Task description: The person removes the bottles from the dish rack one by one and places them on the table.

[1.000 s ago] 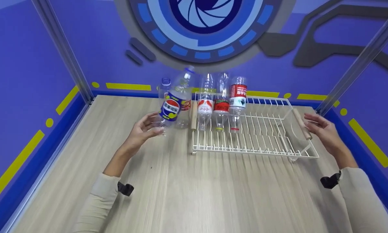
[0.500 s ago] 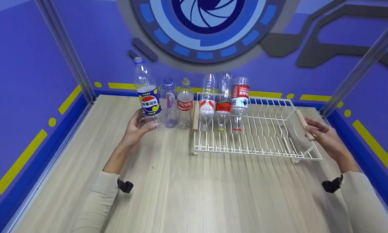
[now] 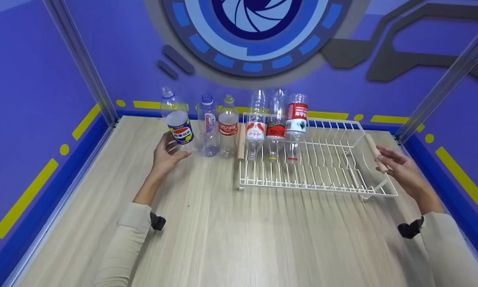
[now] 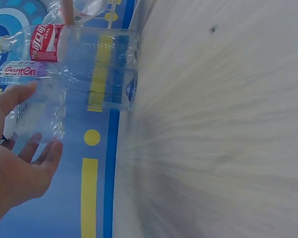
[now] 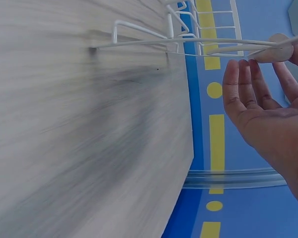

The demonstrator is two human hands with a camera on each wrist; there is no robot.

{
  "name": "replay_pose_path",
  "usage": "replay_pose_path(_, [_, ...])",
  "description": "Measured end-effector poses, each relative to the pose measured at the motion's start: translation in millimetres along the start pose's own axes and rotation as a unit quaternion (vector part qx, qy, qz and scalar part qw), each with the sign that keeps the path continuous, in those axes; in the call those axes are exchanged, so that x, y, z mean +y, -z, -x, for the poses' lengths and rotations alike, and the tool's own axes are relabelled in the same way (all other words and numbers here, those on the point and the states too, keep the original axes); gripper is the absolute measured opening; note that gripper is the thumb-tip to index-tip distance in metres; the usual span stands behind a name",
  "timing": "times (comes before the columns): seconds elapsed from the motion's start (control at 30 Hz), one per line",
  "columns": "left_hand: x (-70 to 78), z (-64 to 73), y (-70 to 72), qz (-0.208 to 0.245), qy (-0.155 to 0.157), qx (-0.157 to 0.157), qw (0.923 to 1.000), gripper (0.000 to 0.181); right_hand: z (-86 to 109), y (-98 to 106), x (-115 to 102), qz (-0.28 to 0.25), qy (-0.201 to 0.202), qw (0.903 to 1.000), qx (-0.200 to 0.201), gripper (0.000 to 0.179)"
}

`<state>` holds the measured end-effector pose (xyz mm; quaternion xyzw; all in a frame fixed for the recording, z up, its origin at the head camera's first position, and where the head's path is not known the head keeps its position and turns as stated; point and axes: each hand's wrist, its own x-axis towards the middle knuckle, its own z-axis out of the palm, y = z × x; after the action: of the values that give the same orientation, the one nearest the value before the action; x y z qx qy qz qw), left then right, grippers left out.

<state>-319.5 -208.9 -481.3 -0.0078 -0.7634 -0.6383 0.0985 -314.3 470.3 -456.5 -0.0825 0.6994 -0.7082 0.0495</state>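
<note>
My left hand [image 3: 166, 156] holds a clear plastic bottle [image 3: 180, 129] with a blue Pepsi-style label near its lower part, thumb on one side and fingers on the other. The bottle leans slightly left. Just right of it stand a purple-capped bottle [image 3: 210, 131] and a red-labelled cola bottle [image 3: 228, 123]. My right hand [image 3: 402, 167] is at the wooden handle [image 3: 376, 153] on the right end of a white wire dish rack [image 3: 318, 185]. In the right wrist view, its fingers [image 5: 246, 82] are nearly straight, tips right by the handle.
Three empty bottles stand upside down in the left part of the rack: one with a white-and-red label [image 3: 255, 130], one red-labelled [image 3: 275, 129], one red-and-white [image 3: 297, 115]. Another wooden handle [image 3: 241, 141] marks the rack's left end. Blue-purple panels [image 3: 123, 48] enclose the wooden table [image 3: 239, 239].
The held bottle has swung left from in front of the standing bottles, risen upright, then come down, now leaning a little. My right hand has come closer to the rack's handle.
</note>
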Motion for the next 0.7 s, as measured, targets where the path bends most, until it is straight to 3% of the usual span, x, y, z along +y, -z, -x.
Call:
replay_pose_path(0.37, [-15.2, -20.0, -2.5, -0.061, 0.019, 0.036, 0.9973, 0.086, -2.9, -1.5, 0.0, -0.004, 0.011, 0.9998, -0.017, 0.040])
replay_pose_path(0.7, [-31.0, -36.3, -6.9, -0.118, 0.049, 0.007, 0.9917, 0.083, -1.0, 2.4, 2.6, -0.004, 0.014, 0.9995, -0.027, 0.039])
